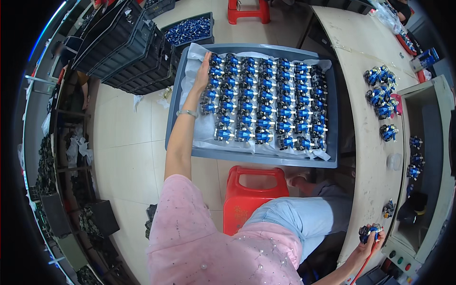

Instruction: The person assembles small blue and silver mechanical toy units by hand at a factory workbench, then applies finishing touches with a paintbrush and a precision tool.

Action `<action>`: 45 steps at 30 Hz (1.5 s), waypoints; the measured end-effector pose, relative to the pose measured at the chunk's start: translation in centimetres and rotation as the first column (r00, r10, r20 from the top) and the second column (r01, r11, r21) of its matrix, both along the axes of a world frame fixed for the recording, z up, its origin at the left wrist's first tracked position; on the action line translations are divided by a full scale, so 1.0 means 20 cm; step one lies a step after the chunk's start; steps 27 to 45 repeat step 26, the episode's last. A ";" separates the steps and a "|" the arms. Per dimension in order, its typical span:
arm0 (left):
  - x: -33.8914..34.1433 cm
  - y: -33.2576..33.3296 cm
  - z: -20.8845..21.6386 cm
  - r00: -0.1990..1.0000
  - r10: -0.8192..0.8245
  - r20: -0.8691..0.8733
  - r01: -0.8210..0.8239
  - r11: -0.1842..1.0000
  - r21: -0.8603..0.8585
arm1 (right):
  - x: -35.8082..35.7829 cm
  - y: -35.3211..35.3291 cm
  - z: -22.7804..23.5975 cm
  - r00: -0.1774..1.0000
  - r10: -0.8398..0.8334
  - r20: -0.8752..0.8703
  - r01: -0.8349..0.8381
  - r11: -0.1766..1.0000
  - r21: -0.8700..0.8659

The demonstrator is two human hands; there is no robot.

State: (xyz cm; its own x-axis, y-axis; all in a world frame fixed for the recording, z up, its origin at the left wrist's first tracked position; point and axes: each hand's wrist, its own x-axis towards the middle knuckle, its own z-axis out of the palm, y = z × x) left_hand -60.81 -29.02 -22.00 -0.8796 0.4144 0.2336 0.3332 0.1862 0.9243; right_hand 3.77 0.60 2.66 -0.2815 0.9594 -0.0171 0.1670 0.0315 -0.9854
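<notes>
A grey tray (pixel 251 162) lined with white sheet holds rows of small blue-and-black fishing reels (pixel 248 93) with pale handles. My left hand (pixel 203 73) lies along the tray's far left part, fingers stretched out beside the first column of reels. Whether its fingertips touch the nearest reel I cannot tell. Over the workbench at the lower right, my right hand (pixel 370 244) grips one fishing reel (pixel 369 232). A red cord (pixel 364 269) runs by that hand; its upper end is hidden at the fingers.
More reels (pixel 380 90) sit in a group on the pale workbench (pixel 363 156), beside an open-fronted cabinet (pixel 427 142). A red stool (pixel 232 199) stands below the tray. Stacked dark crates (pixel 137 57) and a bin of blue parts (pixel 189 31) are on the left.
</notes>
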 end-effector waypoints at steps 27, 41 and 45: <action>0.02 0.00 -0.07 0.997 -0.036 0.069 0.045 0.990 -0.132 | -0.04 -0.01 -0.07 0.999 0.037 0.002 -0.037 0.997 -0.070; 0.02 0.00 -0.07 0.997 -0.036 0.069 0.045 0.990 -0.132 | -0.04 -0.01 -0.07 0.999 0.037 0.002 -0.037 0.997 -0.070; 0.02 0.00 -0.07 0.997 -0.036 0.069 0.045 0.990 -0.132 | -0.04 -0.01 -0.07 0.999 0.037 0.002 -0.037 0.997 -0.070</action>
